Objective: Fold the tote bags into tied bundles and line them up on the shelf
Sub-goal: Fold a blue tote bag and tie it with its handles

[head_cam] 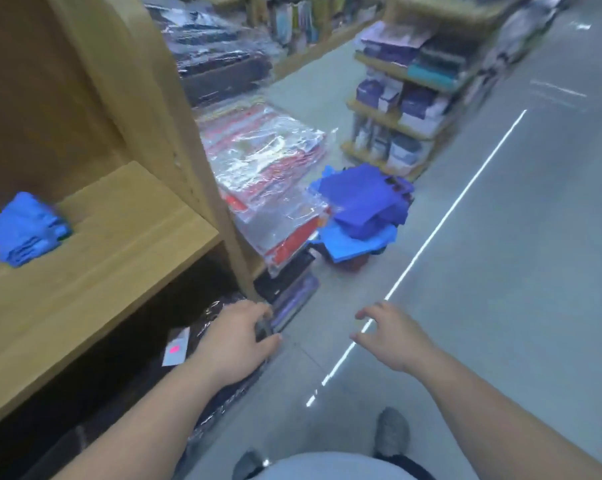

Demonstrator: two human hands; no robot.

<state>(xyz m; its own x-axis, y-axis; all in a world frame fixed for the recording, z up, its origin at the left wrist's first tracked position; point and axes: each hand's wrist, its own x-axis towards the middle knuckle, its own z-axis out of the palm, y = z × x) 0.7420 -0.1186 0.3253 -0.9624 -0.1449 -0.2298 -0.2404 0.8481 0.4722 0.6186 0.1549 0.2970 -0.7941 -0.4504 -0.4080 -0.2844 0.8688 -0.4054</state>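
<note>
1 tied blue bundle (27, 230) is set on the shelf (119, 244), up-left of L hand (237, 341). Unfolded tote bags (361, 206) are piled ahead of R hand (393, 336). Both hands are seen loose, nothing gripped; most work is judged left.

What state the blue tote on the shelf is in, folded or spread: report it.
Folded. The blue tote sits on the shelf as a compact, layered bundle; blur hides whether it is tied.

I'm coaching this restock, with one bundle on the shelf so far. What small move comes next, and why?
Probably step in and reach the right hand toward the pile of blue tote bags ahead to take the top one. That hand holds nothing, and only one blue bundle lies on the wooden shelf.
</note>
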